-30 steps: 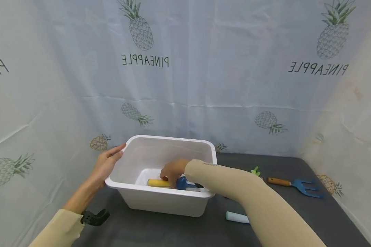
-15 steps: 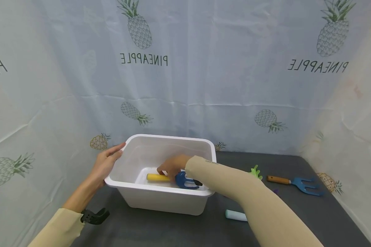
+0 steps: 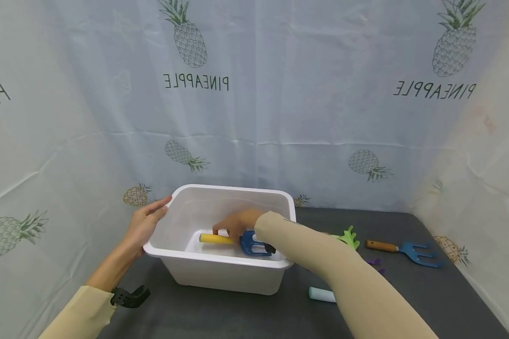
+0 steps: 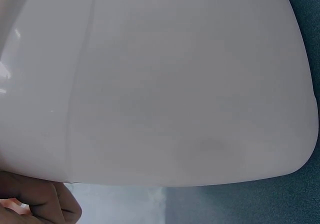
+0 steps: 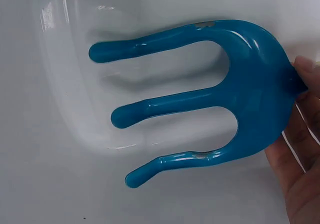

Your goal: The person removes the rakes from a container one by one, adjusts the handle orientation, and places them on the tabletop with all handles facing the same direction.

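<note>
A white plastic tub (image 3: 220, 275) stands on the dark table. At its left end, my left hand (image 3: 144, 226) holds the rim, and in the left wrist view curled fingers (image 4: 42, 199) show at the tub's edge. Inside the tub, my right hand (image 3: 237, 222) grips a garden hand fork with a yellow handle (image 3: 214, 238) and a blue three-tined head (image 5: 255, 84). The tines point toward the tub's right end. In the right wrist view the fingers are around the fork's neck, and most of the handle is hidden there.
Right of the tub lie another blue hand fork (image 3: 415, 254) with a wooden handle (image 3: 381, 246), a light green pronged tool (image 3: 348, 237), a purple pronged piece (image 3: 375, 262) and a pale blue handle (image 3: 321, 294), partly behind my right arm. A pineapple-print curtain (image 3: 280, 117) hangs behind.
My right hand has shifted slightly left and up in the tub with the hand fork, and more of its blue head shows. The left hand stays on the rim.
</note>
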{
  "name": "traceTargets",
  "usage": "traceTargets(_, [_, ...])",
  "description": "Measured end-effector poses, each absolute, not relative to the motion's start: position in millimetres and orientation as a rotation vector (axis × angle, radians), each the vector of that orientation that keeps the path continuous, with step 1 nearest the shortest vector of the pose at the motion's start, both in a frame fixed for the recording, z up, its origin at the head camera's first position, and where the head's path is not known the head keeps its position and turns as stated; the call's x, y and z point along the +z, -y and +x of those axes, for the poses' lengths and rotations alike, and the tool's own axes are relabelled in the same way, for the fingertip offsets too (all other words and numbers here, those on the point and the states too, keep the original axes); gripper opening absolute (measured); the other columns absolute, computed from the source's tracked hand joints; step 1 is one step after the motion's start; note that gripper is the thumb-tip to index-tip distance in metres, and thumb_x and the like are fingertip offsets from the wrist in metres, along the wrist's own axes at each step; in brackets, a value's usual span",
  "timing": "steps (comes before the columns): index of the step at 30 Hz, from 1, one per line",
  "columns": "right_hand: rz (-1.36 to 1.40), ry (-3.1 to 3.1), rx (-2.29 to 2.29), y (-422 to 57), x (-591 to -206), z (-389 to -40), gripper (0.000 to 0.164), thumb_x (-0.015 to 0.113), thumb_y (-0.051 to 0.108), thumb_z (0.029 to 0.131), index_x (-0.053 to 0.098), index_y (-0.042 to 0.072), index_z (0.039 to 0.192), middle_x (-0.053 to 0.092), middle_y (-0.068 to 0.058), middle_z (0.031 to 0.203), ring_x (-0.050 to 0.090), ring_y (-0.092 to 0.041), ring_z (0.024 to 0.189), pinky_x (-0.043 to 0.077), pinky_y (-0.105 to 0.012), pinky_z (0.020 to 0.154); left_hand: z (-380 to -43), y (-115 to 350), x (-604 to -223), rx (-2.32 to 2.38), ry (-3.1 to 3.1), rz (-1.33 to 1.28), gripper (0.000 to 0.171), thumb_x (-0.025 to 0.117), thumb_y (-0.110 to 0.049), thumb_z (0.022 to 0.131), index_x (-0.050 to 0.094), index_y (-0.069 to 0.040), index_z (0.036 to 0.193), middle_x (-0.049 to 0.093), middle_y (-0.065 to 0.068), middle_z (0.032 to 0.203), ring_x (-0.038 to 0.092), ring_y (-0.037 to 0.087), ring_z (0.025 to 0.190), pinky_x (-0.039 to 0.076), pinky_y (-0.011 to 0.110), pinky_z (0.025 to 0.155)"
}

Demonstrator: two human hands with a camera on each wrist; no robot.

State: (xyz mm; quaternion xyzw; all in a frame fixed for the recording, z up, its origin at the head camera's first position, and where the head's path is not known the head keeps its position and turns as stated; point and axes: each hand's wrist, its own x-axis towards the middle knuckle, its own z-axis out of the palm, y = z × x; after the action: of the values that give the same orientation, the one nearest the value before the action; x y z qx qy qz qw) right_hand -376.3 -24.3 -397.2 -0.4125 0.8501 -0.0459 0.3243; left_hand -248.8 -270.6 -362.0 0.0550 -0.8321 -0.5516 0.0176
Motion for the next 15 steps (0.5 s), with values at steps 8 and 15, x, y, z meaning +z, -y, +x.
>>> traceTargets(8, [-1.057, -2.237, -0.139, 24.5, -391.5, -374.8, 0.064, 0.071, 0.0, 0.088, 0.053, 0.036, 0.137, 0.059, 0.001, 0.113, 0.056, -0.019, 0.096, 0.048, -0.027, 0.076, -248.1, 270.8, -361.6, -1.706, 2.591, 0.179, 0.053, 0.036, -0.034, 0.113, 0.032, -0.018, 0.163, 0.025, 0.013, 0.172, 0.04, 0.043, 0.15, 0.048, 0.055, 0.111])
traceTargets(15, [-1.071, -2.252, -0.13, 22.7, -388.4, -378.0, 0.062, 0.071, 0.003, 0.089, 0.054, 0.038, 0.138, 0.062, 0.001, 0.11, 0.058, -0.02, 0.096, 0.048, -0.03, 0.08, -249.0, 271.2, -362.1, -1.708, 2.591, 0.171, 0.053, 0.037, -0.035, 0.113, 0.032, -0.019, 0.163, 0.025, 0.013, 0.172, 0.039, 0.043, 0.151, 0.046, 0.056, 0.112])
